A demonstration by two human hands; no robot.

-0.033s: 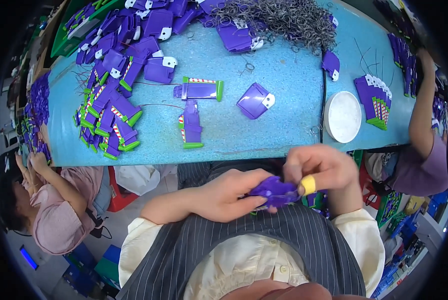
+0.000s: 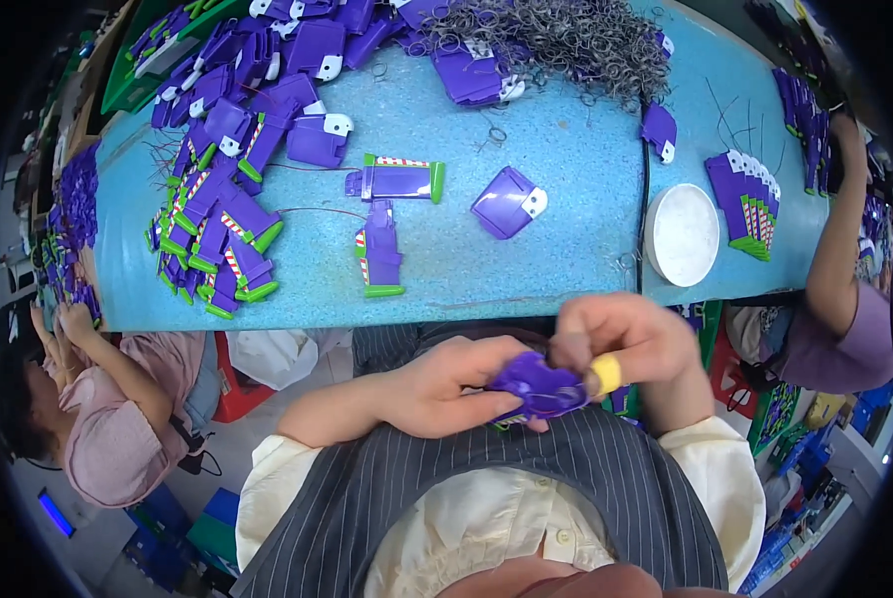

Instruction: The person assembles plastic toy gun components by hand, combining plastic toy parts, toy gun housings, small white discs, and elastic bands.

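Above my lap, just off the table's near edge, my left hand [image 2: 451, 392] is closed around a purple plastic wing shell [image 2: 538, 387]. The shell is tilted with its hollow side partly showing, and a green edge peeks out below it. My right hand [image 2: 631, 344] has its fingers curled and pinched at the shell's right end; what lies between them is hidden and slightly blurred. A yellow wrap [image 2: 607, 374] covers one right digit. On the table, a single purple shell with a white tip [image 2: 507, 203] lies in front of my hands.
Two purple wing pieces with green ends [image 2: 403, 180] lie left of centre, beside a heap of similar pieces [image 2: 217, 224]. Tangled dark wires [image 2: 566, 45] cover the back. A white bowl [image 2: 682, 235] and fanned wings [image 2: 743, 199] stand right. People sit at both sides.
My right hand has shifted slightly left and its fingers have moved at the shell. The shell has tilted a little, showing more of its hollow side.
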